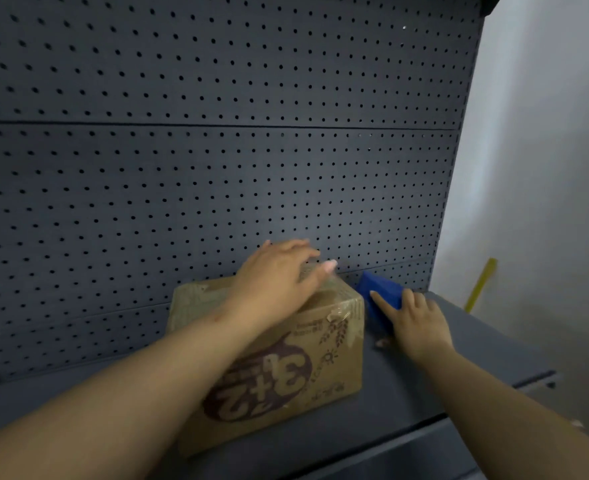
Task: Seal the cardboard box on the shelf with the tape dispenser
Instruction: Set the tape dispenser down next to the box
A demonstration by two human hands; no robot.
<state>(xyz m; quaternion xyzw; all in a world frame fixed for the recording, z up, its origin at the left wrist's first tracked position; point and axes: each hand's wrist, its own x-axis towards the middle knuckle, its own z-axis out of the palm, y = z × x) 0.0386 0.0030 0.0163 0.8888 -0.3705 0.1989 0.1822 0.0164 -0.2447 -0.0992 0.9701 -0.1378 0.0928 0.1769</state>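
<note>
A brown cardboard box (286, 368) with a dark round print on its front stands on the dark shelf (424, 393). Clear tape shines along its top right edge. My left hand (279, 275) lies flat on the box top, fingers spread toward the back right corner. Just right of the box, my right hand (417, 323) grips the blue tape dispenser (381, 294), which is low against the box's right side near the shelf surface. The dispenser's underside and any tape roll are hidden.
A dark pegboard panel (217, 150) rises right behind the box. The shelf's front edge (390, 441) runs below the box. A pale wall (545, 168) and a yellow strip (481, 284) lie beyond the shelf's right end.
</note>
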